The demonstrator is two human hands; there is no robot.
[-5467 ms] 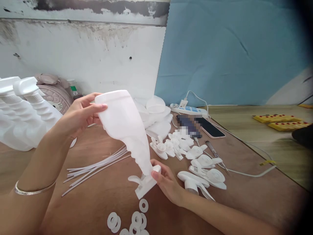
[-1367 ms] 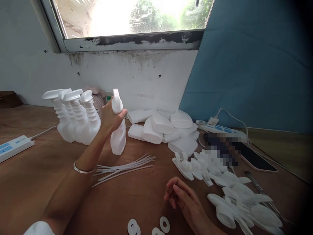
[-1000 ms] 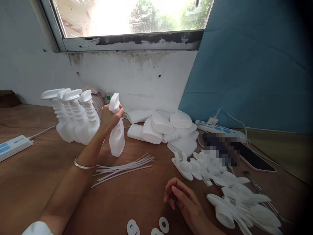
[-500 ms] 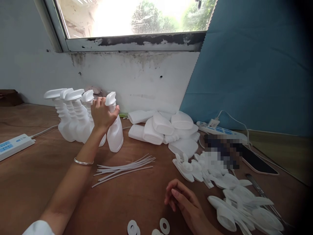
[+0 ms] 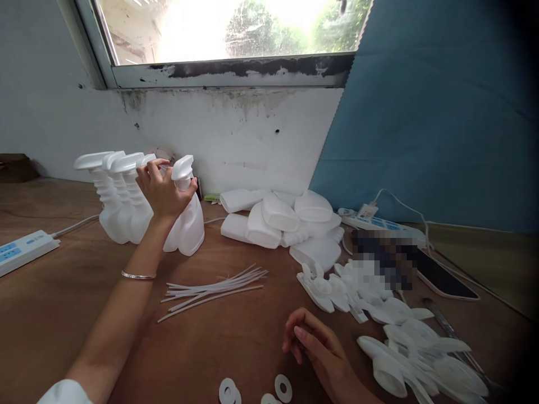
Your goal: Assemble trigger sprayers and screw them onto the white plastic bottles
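Observation:
My left hand [image 5: 162, 191] is at the neck of a white plastic spray bottle [image 5: 191, 230], its thumb round the near side of the neck and its index finger raised beside the trigger head. The bottle stands at the right end of a row of similar white spray bottles [image 5: 112, 219], close against its neighbour. My right hand [image 5: 315, 342] rests loosely curled above the table, fingers a little apart, with nothing visible in it. Below it lie several white ring washers [image 5: 283, 388]. Thin white tubes [image 5: 214, 289] lie in a bundle between the hands.
White bottles without heads [image 5: 273, 216] are heaped by the wall. White spray-head parts [image 5: 404, 336] are piled at the right, near metal tweezers [image 5: 450, 325] and a phone [image 5: 446, 275]. Power strips lie at the left [image 5: 29, 249] and back right [image 5: 387, 227].
My left hand has shifted left with the spray bottle, which now stands against the row with its head turned. My left fingers have loosened and spread leftward. My right hand stays put.

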